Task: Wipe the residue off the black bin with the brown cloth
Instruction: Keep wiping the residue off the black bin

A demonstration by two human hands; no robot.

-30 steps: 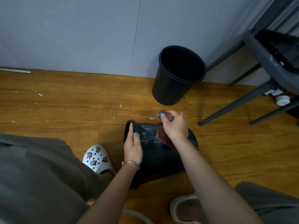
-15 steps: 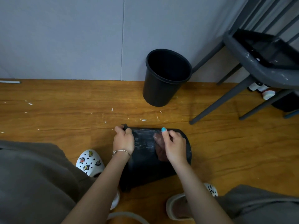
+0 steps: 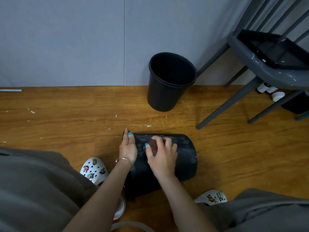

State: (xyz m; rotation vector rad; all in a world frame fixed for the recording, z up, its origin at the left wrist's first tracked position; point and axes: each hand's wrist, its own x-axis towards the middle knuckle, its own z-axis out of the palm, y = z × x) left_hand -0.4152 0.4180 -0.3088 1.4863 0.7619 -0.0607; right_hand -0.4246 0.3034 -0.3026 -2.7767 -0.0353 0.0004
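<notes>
A black bin (image 3: 184, 158) lies on its side on the wooden floor between my feet, its wall streaked with whitish residue. My left hand (image 3: 127, 148) holds the bin's rim at its left end, the thumb curled over the edge. My right hand (image 3: 163, 154) grips a small crumpled brown cloth (image 3: 153, 145) and presses it on the bin's upper side near the left end. Most of the cloth is hidden under my fingers.
A second black bin (image 3: 168, 84) stands upright by the grey wall. A grey chair (image 3: 260, 71) stands at the right, with small bottles (image 3: 270, 91) under it. White flecks litter the floor (image 3: 66, 124). My white clogs (image 3: 94, 169) flank the lying bin.
The right hand slid the cloth leftward along the bin toward the left hand. The left hand kept its hold on the rim. The camera view shifted.
</notes>
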